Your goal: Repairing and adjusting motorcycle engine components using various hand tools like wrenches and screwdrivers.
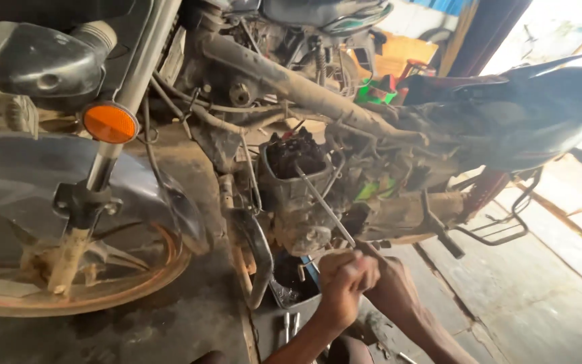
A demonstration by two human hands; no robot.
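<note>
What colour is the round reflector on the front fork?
Orange; the reflector shows clearly in the head view, mounted on the fork.

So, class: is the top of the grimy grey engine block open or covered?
Open: the grimy grey engine block lacks a top cover, exposing dark internals.

One motorcycle [345,121], one front wheel [69,269], one orange reflector [109,123], two hands.
</note>
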